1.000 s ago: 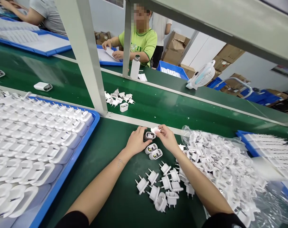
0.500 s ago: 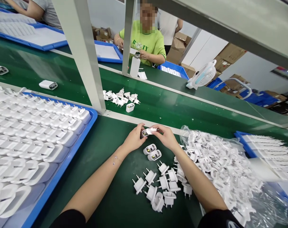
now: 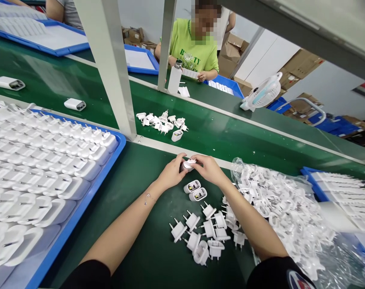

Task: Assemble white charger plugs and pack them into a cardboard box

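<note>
My left hand [image 3: 171, 172] is closed around a white charger housing [image 3: 184, 167], its fingers and thumb on the housing's sides. My right hand [image 3: 210, 170] pinches a white plug cap [image 3: 191, 161] against the top of that housing; the cap now covers the opening. Whether it is fully seated I cannot tell. Just below the hands stand two open housings [image 3: 198, 194] side by side, with circuit parts showing inside. Nearer to me, several loose two-pin plug caps [image 3: 209, 228] lie scattered on the green bench [image 3: 146, 237].
At left is a blue tray [image 3: 108, 160] with rows of capped chargers [image 3: 59, 176]. A plastic bag [image 3: 278, 200] heaped with caps lies at right. Beyond the rail [image 3: 158, 147], a green belt [image 3: 224, 140] carries housings [image 3: 75, 104] and caps. A co-worker [image 3: 197, 48] sits opposite.
The plug cap, tilted beside the housing's opening before, now lies over it. The housings on the belt have shifted right. The co-worker opposite has leaned and moved a white strip.
</note>
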Demonstrator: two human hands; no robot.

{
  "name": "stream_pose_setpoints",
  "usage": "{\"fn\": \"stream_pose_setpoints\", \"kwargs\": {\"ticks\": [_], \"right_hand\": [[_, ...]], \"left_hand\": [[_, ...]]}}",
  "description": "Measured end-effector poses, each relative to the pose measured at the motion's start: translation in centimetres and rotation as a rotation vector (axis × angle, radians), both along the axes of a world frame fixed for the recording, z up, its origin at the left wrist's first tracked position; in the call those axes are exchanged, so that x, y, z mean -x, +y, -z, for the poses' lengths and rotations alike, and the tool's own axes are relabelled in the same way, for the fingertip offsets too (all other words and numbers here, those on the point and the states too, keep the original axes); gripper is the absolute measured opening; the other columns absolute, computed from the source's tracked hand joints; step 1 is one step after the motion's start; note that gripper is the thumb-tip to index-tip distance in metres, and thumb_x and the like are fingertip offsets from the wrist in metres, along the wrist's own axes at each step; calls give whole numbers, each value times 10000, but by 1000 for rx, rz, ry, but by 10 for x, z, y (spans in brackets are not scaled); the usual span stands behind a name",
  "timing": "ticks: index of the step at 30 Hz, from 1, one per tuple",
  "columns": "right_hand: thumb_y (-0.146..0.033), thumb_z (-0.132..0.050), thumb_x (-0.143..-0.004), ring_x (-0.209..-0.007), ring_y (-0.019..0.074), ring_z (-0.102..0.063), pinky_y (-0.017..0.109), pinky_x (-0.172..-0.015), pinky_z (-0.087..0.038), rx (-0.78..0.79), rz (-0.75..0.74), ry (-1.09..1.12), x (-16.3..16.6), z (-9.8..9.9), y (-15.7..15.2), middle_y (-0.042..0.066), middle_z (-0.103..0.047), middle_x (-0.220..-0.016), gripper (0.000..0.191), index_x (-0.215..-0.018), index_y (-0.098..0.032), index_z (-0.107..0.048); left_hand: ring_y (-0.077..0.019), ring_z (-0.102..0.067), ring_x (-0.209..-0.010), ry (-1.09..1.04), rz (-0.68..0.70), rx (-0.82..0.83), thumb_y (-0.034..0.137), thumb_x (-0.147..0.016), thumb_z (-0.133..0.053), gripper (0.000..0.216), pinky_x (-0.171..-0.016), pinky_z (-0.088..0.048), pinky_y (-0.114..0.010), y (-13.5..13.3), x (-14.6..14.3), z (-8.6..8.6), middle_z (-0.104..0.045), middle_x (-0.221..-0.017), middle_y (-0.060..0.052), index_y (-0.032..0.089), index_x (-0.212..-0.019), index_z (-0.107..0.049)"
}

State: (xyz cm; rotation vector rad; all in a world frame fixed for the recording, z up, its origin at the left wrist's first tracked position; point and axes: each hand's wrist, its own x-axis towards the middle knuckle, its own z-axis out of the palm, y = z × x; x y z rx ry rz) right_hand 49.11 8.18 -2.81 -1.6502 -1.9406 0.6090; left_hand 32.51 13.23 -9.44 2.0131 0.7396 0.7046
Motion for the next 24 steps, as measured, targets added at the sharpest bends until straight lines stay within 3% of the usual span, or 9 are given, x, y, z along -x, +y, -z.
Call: {"fn": "stream_pose_setpoints", "kwargs": {"ticks": [13,18,24], "right_hand": [[-252,-541,-843,-719,171,-603,257,-642,-392,44,-33,-114,-3,-4,2,27,-691,-836,143,-890,-203,-667],[-256,-588,-822,-759,197,-612,265,-654,-386,78,-29,-232,-3,-10,4,35,-686,-818,91,-864,-220,-661],[-263,-575,-829,-734,174,-577,239,-603,-341,38,25,-249,3,-5,0,13,-648,-804,50,-843,-222,-600]], "left_hand": [[-232,-580,-1001,0,22,20,175,-801,-519,494,-852,-442,-360,-1,4,-4,-607,-1112,-74,224,-1255,-331],[-195,-591,-929,-107,54,101,281,-846,-499,196,-858,-446,-325,0,6,-9,-634,-1012,-45,201,-1023,-519],[-166,-585,-838,-126,6,101,275,-852,-484,103,-813,-450,-295,1,4,-10,-630,-888,-6,197,-894,-537]]}}
